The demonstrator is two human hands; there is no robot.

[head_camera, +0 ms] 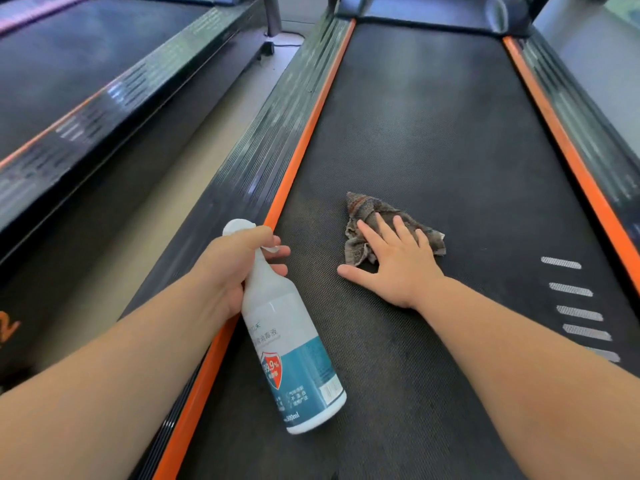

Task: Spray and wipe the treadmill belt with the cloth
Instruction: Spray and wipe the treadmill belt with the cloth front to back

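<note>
The black textured treadmill belt (433, 133) runs away from me between two orange side strips. A crumpled grey-brown cloth (367, 211) lies on the belt near its middle. My right hand (398, 261) presses flat on the cloth, fingers spread, thumb resting on the belt. My left hand (230, 265) grips the neck of a white spray bottle (294, 358) with a teal label; the bottle hangs tilted over the belt's left edge, its nozzle at the top and its base toward me.
The left orange strip (304, 140) and the right orange strip (568, 150) border the belt, with ribbed black side rails outside them. A second treadmill (86, 64) stands to the left across a strip of beige floor (194, 161). White dashes (571, 292) mark the belt at right.
</note>
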